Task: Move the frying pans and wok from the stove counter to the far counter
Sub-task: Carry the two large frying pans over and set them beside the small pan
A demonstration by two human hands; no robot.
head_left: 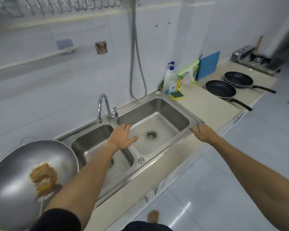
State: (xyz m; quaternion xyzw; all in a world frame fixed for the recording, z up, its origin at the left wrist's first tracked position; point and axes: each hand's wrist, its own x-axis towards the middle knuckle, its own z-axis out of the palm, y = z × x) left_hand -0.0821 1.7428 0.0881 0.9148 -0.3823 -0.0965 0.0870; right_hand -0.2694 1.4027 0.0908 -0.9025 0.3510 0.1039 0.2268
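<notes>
Two black frying pans sit side by side on the counter at the right, the nearer pan (220, 89) and the farther pan (238, 79), handles pointing toward the counter's front edge. A steel wok (15, 177) with brownish residue inside rests on the counter at the lower left, beside the sink. My left hand (123, 136) hovers open over the sink divider. My right hand (203, 133) is open, fingers spread, above the sink's right rim. Neither hand touches a pan or the wok.
A double steel sink (196, 121) with a curved tap (103, 104) fills the middle. Soap bottles (171, 79), a sponge (176, 95) and a blue cutting board (208, 65) stand by the wall. A gas stove (254, 60) sits at the far right. My bare foot (153, 215) is on the tiled floor.
</notes>
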